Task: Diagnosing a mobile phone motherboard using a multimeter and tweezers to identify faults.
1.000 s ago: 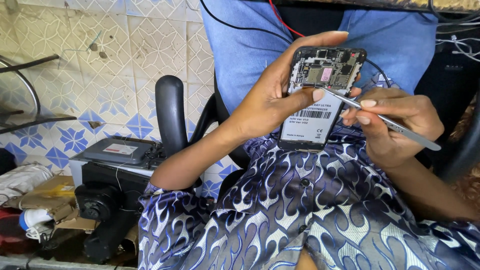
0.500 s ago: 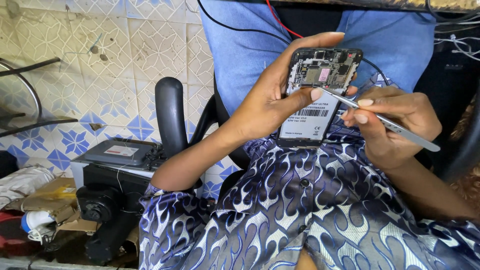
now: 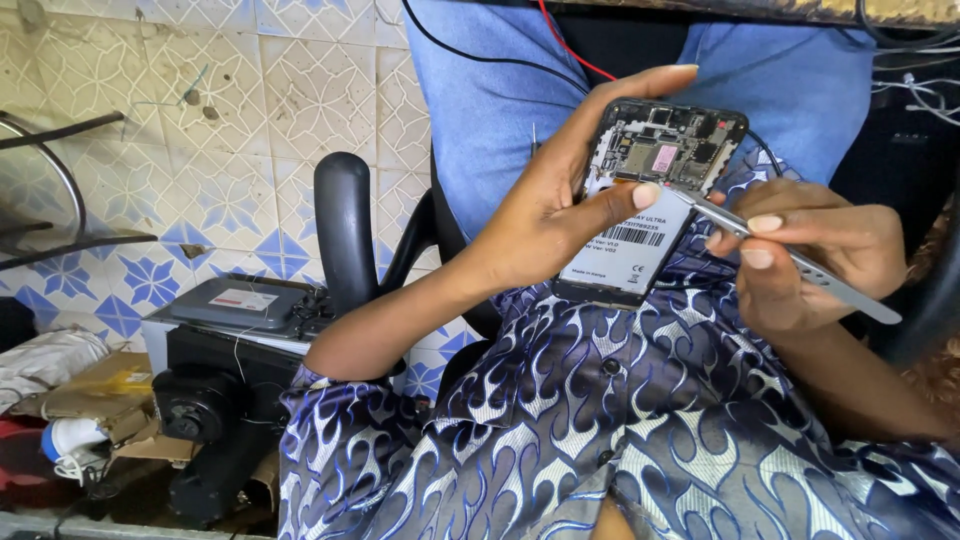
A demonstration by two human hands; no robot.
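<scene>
Far left, a grey box (image 3: 235, 305) sits on dark gear by the tiled wall, the black chair armrest (image 3: 343, 230) upright beside it. Left hand (image 3: 545, 205) wraps the opened phone (image 3: 650, 200), thumb pressed across its face, fingers behind. The phone's long axis runs nearly upright, circuit-board end up and leaning slightly right, above the lap. Right hand (image 3: 810, 260) pinches metal tweezers (image 3: 775, 250), tips at the phone's right edge, handle slanting down-right into open space.
</scene>
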